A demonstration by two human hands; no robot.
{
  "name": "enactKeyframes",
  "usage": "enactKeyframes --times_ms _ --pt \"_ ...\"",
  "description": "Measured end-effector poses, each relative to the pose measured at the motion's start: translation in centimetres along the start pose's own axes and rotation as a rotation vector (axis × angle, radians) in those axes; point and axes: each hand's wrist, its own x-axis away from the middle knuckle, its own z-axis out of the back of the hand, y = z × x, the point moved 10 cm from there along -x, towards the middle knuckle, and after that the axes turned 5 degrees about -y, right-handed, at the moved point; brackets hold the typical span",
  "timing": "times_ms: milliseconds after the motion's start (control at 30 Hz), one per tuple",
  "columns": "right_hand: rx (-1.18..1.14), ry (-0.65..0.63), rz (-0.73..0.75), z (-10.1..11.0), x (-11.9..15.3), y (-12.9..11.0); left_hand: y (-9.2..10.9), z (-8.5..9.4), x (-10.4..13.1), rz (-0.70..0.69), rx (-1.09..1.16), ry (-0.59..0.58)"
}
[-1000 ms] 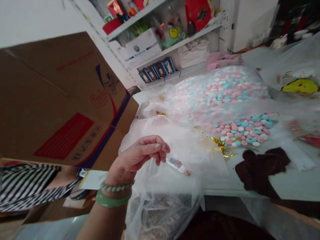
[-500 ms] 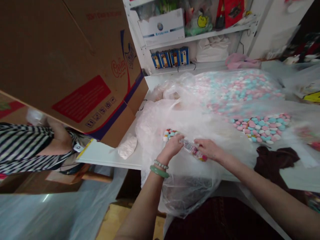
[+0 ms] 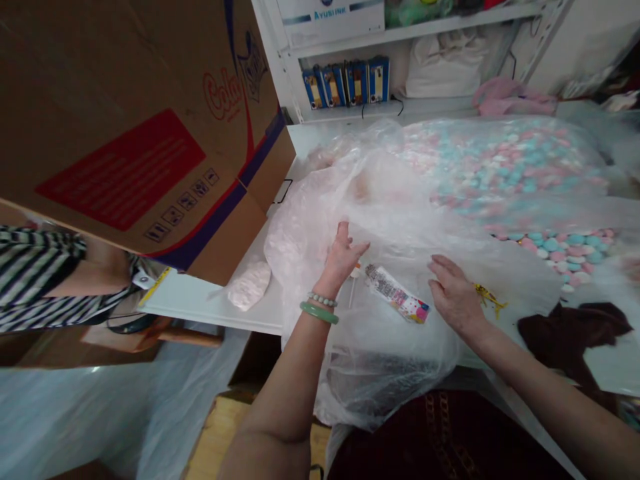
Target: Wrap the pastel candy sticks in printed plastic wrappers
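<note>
A narrow, white printed packet (image 3: 397, 293) with a colourful end lies flat on the clear plastic bag (image 3: 385, 347). Left of it, my left hand (image 3: 344, 257) has its fingers spread and holds nothing. A thin white stick (image 3: 353, 290) with an orange spot near its top lies just below that hand. My right hand (image 3: 457, 293) is open to the right of the packet, fingers stretched towards it without touching. Gold twist ties (image 3: 490, 299) lie by my right wrist. Pink, blue and white candies (image 3: 575, 257) are heaped farther right.
A large cardboard box (image 3: 150, 133) stands at the left. Behind my hands lies a big bag of pastel candies (image 3: 520, 153). A small white bag (image 3: 250, 285) and a dark cloth (image 3: 575, 333) are on the table. A person's striped sleeve (image 3: 40, 280) shows at left.
Both hands have let go of the packet, which now lies on the plastic. My right hand has moved right, my left slightly up with fingers spread. The view has shifted down.
</note>
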Motion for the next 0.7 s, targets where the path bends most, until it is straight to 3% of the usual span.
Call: enactKeyframes --times_ms 67,167,300,400,467,567,700 --pt "0.009 -0.12 0.15 -1.4 0.7 -3.0 0.2 0.1 0.3 0.031 0.026 -0.047" --pt "0.122 -0.31 0.125 -4.2 1.0 -4.4 1.4 0.4 3.0 0.029 0.027 -0.097" --pt "0.22 -0.406 -0.058 -6.6 0.0 -2.8 1.7 -0.1 9.6 0.132 -0.063 -0.094" --pt "0.175 -0.475 -0.139 -7.7 -0.4 -1.4 1.1 -3.0 14.5 0.218 0.009 -0.198" --pt "0.145 -0.488 -0.176 -7.8 -0.4 -0.8 0.5 -4.8 16.5 0.267 0.106 -0.252" --pt "0.142 -0.474 -0.194 -7.2 -0.2 -0.5 -0.8 -6.3 17.6 0.382 0.289 -0.266" --pt "0.088 -0.37 -0.202 -5.7 -0.2 -0.5 -1.9 -6.9 17.0 0.461 0.546 -0.236"
